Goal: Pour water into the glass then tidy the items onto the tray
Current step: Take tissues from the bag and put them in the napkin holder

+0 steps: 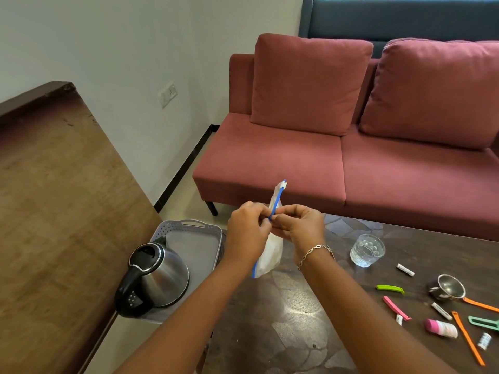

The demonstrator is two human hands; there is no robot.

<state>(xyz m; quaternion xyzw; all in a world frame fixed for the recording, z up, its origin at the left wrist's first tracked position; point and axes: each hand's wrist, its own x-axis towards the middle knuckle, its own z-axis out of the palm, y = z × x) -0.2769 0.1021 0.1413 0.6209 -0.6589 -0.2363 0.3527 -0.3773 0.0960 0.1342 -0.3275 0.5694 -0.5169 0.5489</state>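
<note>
Both my hands are up in front of me, closed in a pinch on the blue zip strip [276,204] of a white plastic bag [272,251]. My left hand [247,233] has its thumb and curled fingertips nipped onto the strip from the left. My right hand [299,228], with a bracelet [313,252] on its wrist, pinches the same strip from the right. The two sets of fingertips meet at the same spot, almost touching. The rest of the strip stands up above my fingers and the bag hangs down between my wrists, clear of the dark table [297,319]. I cannot tell whether the seal is parted or pressed together where I hold it. The glass [367,251] stands upright on the table, to the right of my right wrist and apart from it; how much water it holds is hard to judge. The steel kettle [154,276] sits on the near corner of the grey tray [194,238], to the left of my left forearm. At the right end of the table lie a small strainer [449,287], a green clip [390,288], a pink clip [395,307], an orange clip [467,338] and a pink-capped bottle [441,328] on its side. None of them is on the tray.
</note>
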